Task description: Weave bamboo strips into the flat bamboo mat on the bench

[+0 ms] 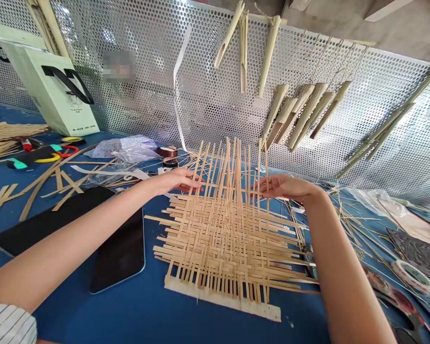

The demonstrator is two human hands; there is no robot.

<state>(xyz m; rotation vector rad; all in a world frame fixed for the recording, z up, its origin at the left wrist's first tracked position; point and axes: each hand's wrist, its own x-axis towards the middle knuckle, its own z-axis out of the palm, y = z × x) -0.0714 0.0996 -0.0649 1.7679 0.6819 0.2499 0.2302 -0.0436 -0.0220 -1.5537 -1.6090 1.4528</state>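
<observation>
- Spanning the middle of the table, a woven panel of narrow, straw-coloured strips lies flat, between the person's two forearms and nearer the viewer than either grip.
- Left hand: just beyond the panel's far left corner, with its fingers bent among the outermost upright strips. The grip is partly closed; as these strips cross the fingertips, whether it pinches anything cannot be told.
- Right hand: beyond the far right corner, palm turned inward and fingers pointing toward the left hand. This grip is likewise partly closed — its fingertips meet the upright strips, but a firm hold cannot be confirmed.
- Crosswise strip: a thin length running between the two sets of fingertips, passing among the uprights and set slightly apart from the dense weave.
- Panel edges: loose ends project on the left and right; longer ends rise at the far side, and a pale flat band borders the near side.
- Surroundings: a black tablet lies beneath the left forearm; scissors and a tape roll lie right of the right forearm — behind everything stands a perforated metal screen.
</observation>
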